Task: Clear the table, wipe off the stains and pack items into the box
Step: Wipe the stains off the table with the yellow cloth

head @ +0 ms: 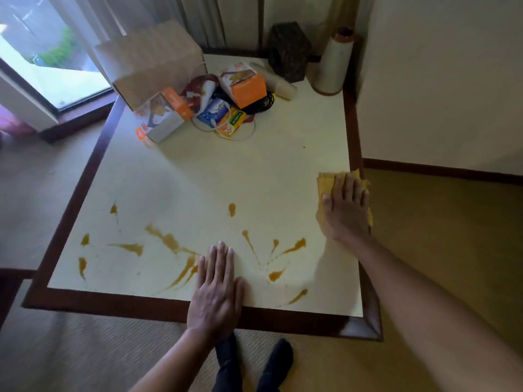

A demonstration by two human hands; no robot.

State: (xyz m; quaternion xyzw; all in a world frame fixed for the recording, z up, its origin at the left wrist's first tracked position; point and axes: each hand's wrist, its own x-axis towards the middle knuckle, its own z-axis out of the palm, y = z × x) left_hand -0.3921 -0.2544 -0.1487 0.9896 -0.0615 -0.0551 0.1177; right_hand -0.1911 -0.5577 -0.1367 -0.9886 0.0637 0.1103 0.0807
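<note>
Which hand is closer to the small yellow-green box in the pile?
Right. The right hand, flat on a yellow cloth, lies nearer the yellow-green box; the left hand rests at the table's near edge.

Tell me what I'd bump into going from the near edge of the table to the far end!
Left hand flat on the table → orange stains → right hand on the yellow cloth → pile of small boxes → cardboard box.

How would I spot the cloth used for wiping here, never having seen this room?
Start at the cream table with its dark brown border and follow its right edge toward the near corner. There the right hand lies flat on a yellow cloth. It is the only soft, folded thing there, far from the boxes.
</note>
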